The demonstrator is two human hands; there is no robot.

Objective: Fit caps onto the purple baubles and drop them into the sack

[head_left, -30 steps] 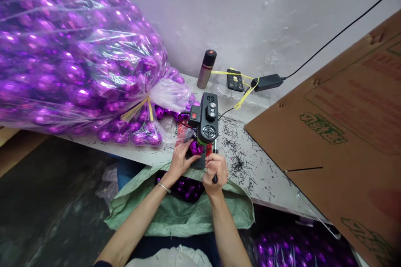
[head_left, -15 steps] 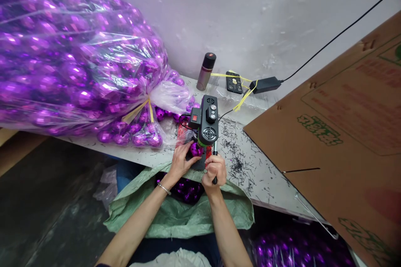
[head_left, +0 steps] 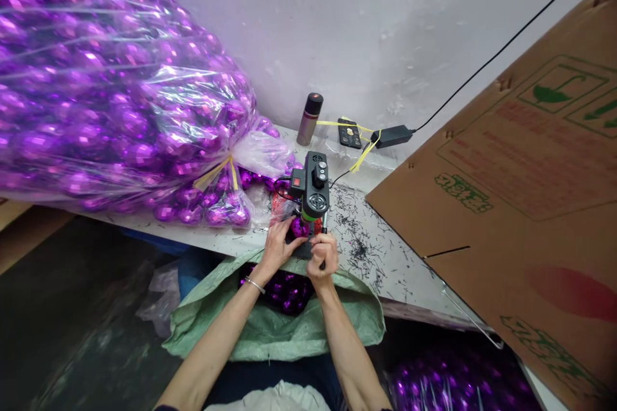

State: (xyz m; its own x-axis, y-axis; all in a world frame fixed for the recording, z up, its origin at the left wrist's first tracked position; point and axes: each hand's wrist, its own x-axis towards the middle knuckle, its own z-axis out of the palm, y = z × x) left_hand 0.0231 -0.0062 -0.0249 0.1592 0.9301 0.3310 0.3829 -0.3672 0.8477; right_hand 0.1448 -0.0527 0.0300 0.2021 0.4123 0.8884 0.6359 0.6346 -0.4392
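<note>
My left hand [head_left: 280,247] holds a shiny purple ball [head_left: 299,228] between thumb and fingers, under the head of a small black bench drill press [head_left: 315,182]. The ball's upper part is hidden by the machine. My right hand [head_left: 323,256] is wrapped round the lever [head_left: 324,221] on the machine's right side. Below both hands, a green woven sack [head_left: 270,347] gapes at the table edge with purple balls [head_left: 284,292] inside.
A big clear bag of purple balls [head_left: 120,102] covers the left. Black shavings [head_left: 359,247] litter the white table [head_left: 414,292]. A cardboard box [head_left: 486,199] leans at right. Behind stand a spray can [head_left: 310,119], a phone-like item [head_left: 349,133] and a power adapter [head_left: 393,136].
The view has shifted slightly, so the table and box sit a little further left. Both hands keep their hold on the ball and the lever.
</note>
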